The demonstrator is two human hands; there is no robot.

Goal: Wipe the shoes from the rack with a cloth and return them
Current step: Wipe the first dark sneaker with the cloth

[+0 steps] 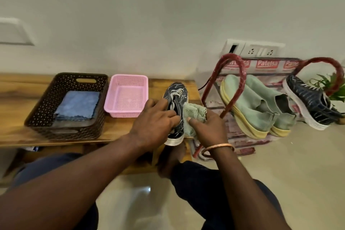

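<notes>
Red labels (267,64) on the rack (243,78) read "Patelsa". On the table's (18,102) right end, the left hand (156,119) grips a dark shoe (177,91). The right hand (211,129) pinches a green cloth (194,111) against its side. Green shoes (252,102) and a second dark shoe (309,102) sit on the rack. Far left stand a brown basket (46,102) with a blue cloth (78,104) and a pink basket (128,80). Hands hide the shoe's middle.

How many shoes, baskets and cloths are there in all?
Shoes: 4 (held dark shoe, far-right dark shoe, two green shoes)
Baskets: 2 (brown basket, pink basket)
Cloths: 2 (blue cloth, green cloth)
Total: 8
</notes>
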